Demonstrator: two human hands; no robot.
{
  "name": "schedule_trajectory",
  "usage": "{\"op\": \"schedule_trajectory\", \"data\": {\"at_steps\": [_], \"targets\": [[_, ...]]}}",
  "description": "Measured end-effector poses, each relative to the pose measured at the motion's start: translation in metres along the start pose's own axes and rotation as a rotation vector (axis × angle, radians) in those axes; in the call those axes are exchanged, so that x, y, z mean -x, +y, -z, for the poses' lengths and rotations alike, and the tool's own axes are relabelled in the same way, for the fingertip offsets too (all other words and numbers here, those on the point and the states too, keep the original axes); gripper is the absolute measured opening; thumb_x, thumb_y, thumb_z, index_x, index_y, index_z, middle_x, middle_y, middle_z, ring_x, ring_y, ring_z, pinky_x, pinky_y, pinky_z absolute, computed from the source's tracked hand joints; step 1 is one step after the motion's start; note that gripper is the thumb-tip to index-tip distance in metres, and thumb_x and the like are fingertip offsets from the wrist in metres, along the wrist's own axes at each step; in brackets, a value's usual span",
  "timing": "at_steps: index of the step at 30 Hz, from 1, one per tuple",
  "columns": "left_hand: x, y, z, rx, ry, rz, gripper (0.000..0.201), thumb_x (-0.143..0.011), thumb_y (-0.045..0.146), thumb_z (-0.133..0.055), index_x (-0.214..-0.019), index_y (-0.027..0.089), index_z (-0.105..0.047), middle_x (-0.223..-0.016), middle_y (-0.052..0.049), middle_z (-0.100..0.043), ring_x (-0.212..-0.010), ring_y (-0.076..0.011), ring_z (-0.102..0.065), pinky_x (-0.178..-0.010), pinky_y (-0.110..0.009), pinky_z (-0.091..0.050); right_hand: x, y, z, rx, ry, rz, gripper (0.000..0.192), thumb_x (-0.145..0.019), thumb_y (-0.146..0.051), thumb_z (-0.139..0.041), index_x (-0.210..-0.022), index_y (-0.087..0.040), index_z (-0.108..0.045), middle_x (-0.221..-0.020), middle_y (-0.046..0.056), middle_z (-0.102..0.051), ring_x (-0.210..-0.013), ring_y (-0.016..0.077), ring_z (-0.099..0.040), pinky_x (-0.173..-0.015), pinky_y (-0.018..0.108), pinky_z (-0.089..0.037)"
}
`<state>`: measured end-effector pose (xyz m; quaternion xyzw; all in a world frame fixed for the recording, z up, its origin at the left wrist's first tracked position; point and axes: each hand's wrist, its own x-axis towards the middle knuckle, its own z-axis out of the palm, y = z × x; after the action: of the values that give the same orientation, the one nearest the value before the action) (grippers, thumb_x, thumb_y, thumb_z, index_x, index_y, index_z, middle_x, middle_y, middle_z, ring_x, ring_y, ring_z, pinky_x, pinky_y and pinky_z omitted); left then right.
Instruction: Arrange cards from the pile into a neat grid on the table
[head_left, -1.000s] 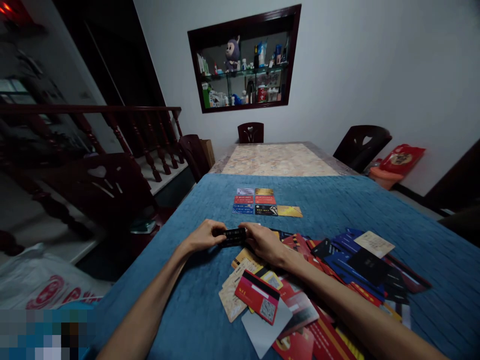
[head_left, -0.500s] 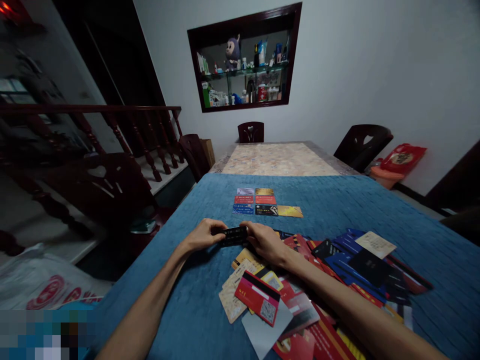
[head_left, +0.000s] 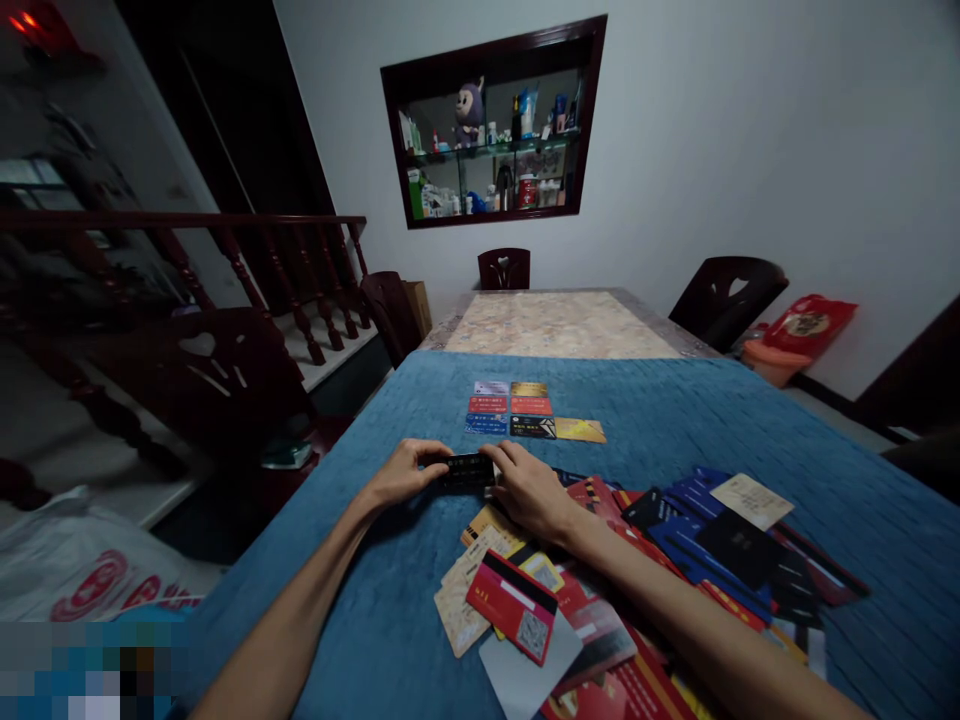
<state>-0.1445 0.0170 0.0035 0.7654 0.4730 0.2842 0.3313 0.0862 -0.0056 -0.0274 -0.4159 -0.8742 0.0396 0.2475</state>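
Between my two hands is a black card (head_left: 470, 470) with pale lettering, tilted up just above the blue cloth. My left hand (head_left: 403, 470) pinches its left end between thumb and fingers. At the right end my right hand (head_left: 529, 487) grips it with closed fingers. Beyond the hands, several cards lie in short rows, among them a blue card (head_left: 486, 424), a black-and-white card (head_left: 532, 427) and a gold card (head_left: 580, 430). A loose pile of cards spreads under and beside my right forearm, with a red card (head_left: 512, 606) on top near me and a beige card (head_left: 751, 500) farther right.
A blue cloth (head_left: 360, 600) covers the near part of the table; its patterned far top (head_left: 555, 322) shows beyond. Chairs stand around it, including a dark one (head_left: 727, 298) at right. A white plastic bag (head_left: 90, 560) sits at lower left.
The view has shifted slightly, so the scene sits a little lower. Both hands still hold the black card, which now faces me a bit more levelly.
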Motion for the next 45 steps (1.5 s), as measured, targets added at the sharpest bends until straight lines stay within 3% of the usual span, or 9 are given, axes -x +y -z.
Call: {"op": "schedule_trajectory", "data": {"at_steps": [10, 16, 21, 27, 35, 45], "targets": [[-0.005, -0.001, -0.011, 0.1, 0.048, -0.017, 0.025, -0.074, 0.024, -0.062, -0.096, 0.012, -0.069, -0.094, -0.006, -0.072, -0.089, -0.0206, -0.065, -0.087, -0.034, -0.052, -0.002, -0.001, 0.011, 0.088, 0.064, 0.037, 0.046, -0.081, -0.004, -0.05, -0.125, -0.016, -0.05, -0.114, 0.013, -0.057, -0.102, 0.0251, -0.052, -0.086, 0.038, -0.05], [-0.015, 0.007, -0.011, -0.067, 0.154, -0.17, 0.042, -0.074, 0.015, -0.064, -0.116, 0.018, -0.062, -0.102, -0.005, -0.067, -0.084, -0.0164, -0.062, -0.082, -0.031, -0.053, -0.01, 0.009, 0.027, 0.126, 0.091, 0.046, 0.043, -0.079, -0.008, -0.056, -0.122, -0.013, -0.052, -0.114, 0.015, -0.055, -0.103, 0.0276, -0.048, -0.087, 0.042, -0.05], [-0.029, 0.015, -0.007, -0.239, 0.135, -0.345, 0.042, -0.076, 0.012, -0.064, -0.118, 0.017, -0.059, -0.108, -0.006, -0.061, -0.084, -0.0158, -0.059, -0.079, -0.031, -0.053, -0.024, 0.031, 0.039, 0.108, 0.096, 0.085, 0.046, -0.078, -0.013, -0.063, -0.123, -0.016, -0.051, -0.114, 0.014, -0.052, -0.105, 0.0277, -0.047, -0.086, 0.043, -0.049], [-0.065, 0.008, -0.002, -0.335, 0.125, -0.427, 0.054, -0.077, 0.012, -0.065, -0.128, 0.021, -0.053, -0.125, -0.009, -0.051, -0.113, -0.0233, -0.054, -0.092, -0.036, -0.052, -0.045, 0.061, 0.045, 0.101, 0.097, 0.092, 0.05, -0.08, -0.025, -0.066, -0.127, -0.019, -0.05, -0.117, 0.014, -0.052, -0.109, 0.0295, -0.045, -0.085, 0.044, -0.049], [-0.121, 0.003, 0.012, -0.448, 0.049, -0.465, 0.05, -0.082, 0.015, -0.061, -0.131, 0.018, -0.052, -0.123, -0.01, -0.053, -0.111, -0.0233, -0.056, -0.1, -0.039, -0.048, -0.081, 0.102, 0.049, 0.137, 0.068, 0.057, 0.043, -0.085, -0.034, -0.062, -0.124, -0.018, -0.055, -0.114, 0.013, -0.053, -0.103, 0.0278, -0.046, -0.083, 0.04, -0.047], [-0.196, -0.025, 0.014, -0.567, 0.025, -0.451, 0.041, -0.084, 0.017, -0.058, -0.124, 0.012, -0.056, -0.124, -0.015, -0.055, -0.11, -0.0258, -0.057, -0.098, -0.041, -0.048, -0.136, 0.157, 0.032, 0.184, 0.012, -0.032, 0.044, -0.08, -0.03, -0.067, -0.121, -0.017, -0.059, -0.117, 0.013, -0.053, -0.109, 0.0289, -0.047, -0.09, 0.04, -0.046]]}}
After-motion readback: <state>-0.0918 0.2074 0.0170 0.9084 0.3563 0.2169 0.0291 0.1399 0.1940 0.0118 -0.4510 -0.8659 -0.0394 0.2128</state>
